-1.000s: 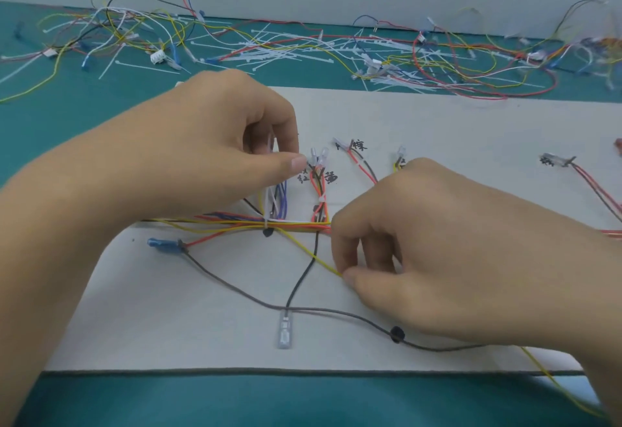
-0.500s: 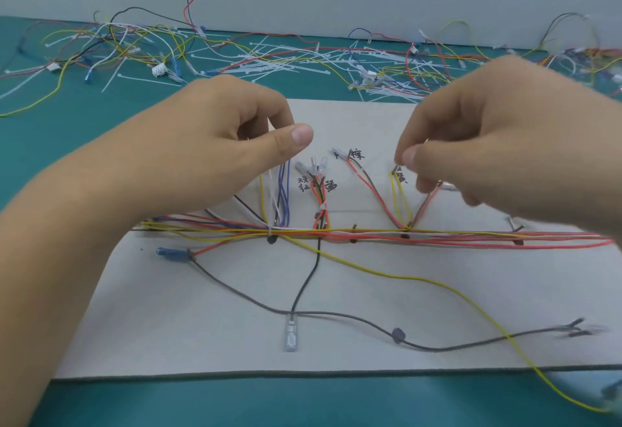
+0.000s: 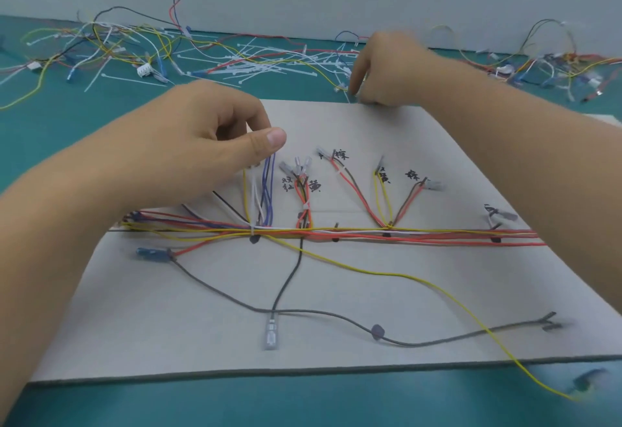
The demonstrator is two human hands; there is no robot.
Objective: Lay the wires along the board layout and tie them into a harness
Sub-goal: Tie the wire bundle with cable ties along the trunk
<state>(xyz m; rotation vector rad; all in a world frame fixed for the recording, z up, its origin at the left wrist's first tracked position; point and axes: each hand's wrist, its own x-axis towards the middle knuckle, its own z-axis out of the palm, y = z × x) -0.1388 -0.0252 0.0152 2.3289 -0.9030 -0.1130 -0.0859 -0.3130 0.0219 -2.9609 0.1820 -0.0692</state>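
Most wires [image 3: 420, 237] lie across the board [image 3: 168, 325], with few ties on; most tying remains. Our left hand [image 3: 202, 147] pinches the blue branch [image 3: 267, 198]. Our right hand [image 3: 383, 70] reaches into loose ties [image 3: 255, 66] beyond the board, grip unclear.

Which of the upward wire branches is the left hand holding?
The leftmost branch, the only one with blue and white wires; the left hand pinches its top end. The other branches, red, yellow and brown, lie free.
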